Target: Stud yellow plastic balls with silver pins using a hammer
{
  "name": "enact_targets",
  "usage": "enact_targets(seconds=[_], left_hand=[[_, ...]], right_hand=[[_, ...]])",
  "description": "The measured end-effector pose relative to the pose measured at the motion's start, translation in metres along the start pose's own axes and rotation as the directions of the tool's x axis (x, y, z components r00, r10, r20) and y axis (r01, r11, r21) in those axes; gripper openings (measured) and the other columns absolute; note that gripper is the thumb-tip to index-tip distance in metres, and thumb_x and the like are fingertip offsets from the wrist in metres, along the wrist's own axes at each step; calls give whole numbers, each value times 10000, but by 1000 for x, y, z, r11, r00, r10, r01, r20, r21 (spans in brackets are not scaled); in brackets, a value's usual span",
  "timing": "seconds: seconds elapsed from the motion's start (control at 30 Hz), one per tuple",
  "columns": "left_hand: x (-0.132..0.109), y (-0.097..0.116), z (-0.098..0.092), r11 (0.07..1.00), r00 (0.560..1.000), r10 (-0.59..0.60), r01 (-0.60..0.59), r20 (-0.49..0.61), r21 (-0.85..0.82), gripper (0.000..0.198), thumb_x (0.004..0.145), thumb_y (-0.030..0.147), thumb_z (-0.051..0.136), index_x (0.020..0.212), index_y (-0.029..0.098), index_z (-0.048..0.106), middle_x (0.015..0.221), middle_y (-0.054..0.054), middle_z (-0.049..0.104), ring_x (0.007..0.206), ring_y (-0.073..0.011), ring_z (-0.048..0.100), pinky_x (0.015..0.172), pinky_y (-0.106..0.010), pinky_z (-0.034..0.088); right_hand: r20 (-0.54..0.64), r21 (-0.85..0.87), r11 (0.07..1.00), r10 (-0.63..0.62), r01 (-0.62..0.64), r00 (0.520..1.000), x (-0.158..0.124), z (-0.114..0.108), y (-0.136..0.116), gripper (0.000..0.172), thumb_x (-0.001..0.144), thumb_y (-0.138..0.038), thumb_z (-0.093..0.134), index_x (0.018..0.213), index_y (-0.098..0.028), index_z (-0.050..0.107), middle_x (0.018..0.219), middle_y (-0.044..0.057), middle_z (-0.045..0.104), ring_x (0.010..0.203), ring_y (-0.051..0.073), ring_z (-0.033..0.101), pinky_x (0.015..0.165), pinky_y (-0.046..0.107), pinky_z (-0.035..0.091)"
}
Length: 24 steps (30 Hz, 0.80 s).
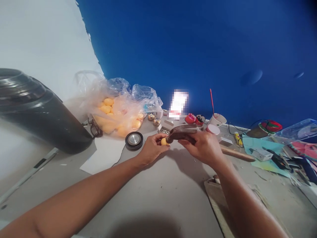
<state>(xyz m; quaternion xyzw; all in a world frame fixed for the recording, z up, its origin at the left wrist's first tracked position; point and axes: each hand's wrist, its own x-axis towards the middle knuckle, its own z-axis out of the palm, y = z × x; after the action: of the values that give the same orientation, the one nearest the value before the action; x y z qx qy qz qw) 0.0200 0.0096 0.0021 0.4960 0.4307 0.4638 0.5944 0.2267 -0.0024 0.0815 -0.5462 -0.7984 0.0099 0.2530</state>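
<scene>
Between the fingers of my left hand (150, 151) is a small yellow ball (163, 141), held just above the table. My right hand (208, 148) grips a claw hammer (182, 133) close to its dark metal head. The wooden handle (239, 154) sticks out to the right behind my wrist. One end of the hammer head meets the top of the ball, or sits right against it. Behind the hands lies a small open box of shiny metallic bits (164, 130), partly covered by my fingers and the hammer.
A clear plastic bag of yellow balls (109, 120) stands at the back left, beside a large dark flask (39, 112). Nearer are a round black lid (134, 140) and white paper (102, 157). A paper cup (218, 119) holds a red stick. Clutter covers the right side.
</scene>
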Motion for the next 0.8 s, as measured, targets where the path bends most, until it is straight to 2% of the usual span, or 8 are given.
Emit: enact_targets(seconds=[0.07,0.2,0.33,0.47,0.63,0.73,0.8], left_hand=[[0,1,0,1000,1000,12,-12,4,24,356,616,201,809,963,150,752,814,-10,682,739,-147,598,700,-259,463],[0,0,0,999,1000,25,-25,7,48,362,627,208,798,979,147,743,813,-4,673,739,-144,590,698,-253,453],[0,-1,0,998,1000,17,-18,15,62,384,624,197,797,1000,139,746,886,-34,705,786,-160,612,730,-265,474],[0,-1,-1,996,998,50,-52,33,73,323,636,216,798,947,148,738,817,-11,678,746,-150,600,712,-263,475],[0,-1,-1,999,1000,17,-18,26,34,399,621,218,818,1007,152,743,888,-33,713,784,-164,630,741,-275,490],[-1,-1,0,999,999,25,-26,22,36,392,615,209,823,993,153,736,839,-11,693,755,-151,621,724,-264,481],[-1,-1,-1,1000,1000,15,-16,22,25,371,620,218,826,971,152,727,828,-7,685,741,-144,615,707,-258,475]], right_hand=[[-17,-2,1000,16,-16,1000,0,-1,-1,242,839,-432,672,813,-227,798,648,35,711,559,179,593,536,301,396],[-24,92,994,53,-50,998,1,-3,-1,274,876,-431,617,854,-230,803,645,28,696,565,166,577,543,297,410],[39,5,998,57,-58,998,1,-4,-1,240,829,-440,677,775,-234,787,601,22,670,521,161,548,512,288,354],[27,67,995,69,-71,997,1,-5,-2,256,859,-441,654,830,-232,798,663,32,711,569,168,582,542,284,393],[0,-12,999,31,-31,1000,1,-5,-3,230,824,-427,675,819,-237,804,655,35,726,548,173,587,525,286,379],[-45,63,997,36,-34,998,1,-4,-2,248,851,-425,652,817,-232,804,692,42,742,578,171,606,552,288,420],[-32,72,997,35,-33,999,1,-4,-2,237,851,-411,657,814,-230,805,693,41,743,570,167,602,551,288,420]])
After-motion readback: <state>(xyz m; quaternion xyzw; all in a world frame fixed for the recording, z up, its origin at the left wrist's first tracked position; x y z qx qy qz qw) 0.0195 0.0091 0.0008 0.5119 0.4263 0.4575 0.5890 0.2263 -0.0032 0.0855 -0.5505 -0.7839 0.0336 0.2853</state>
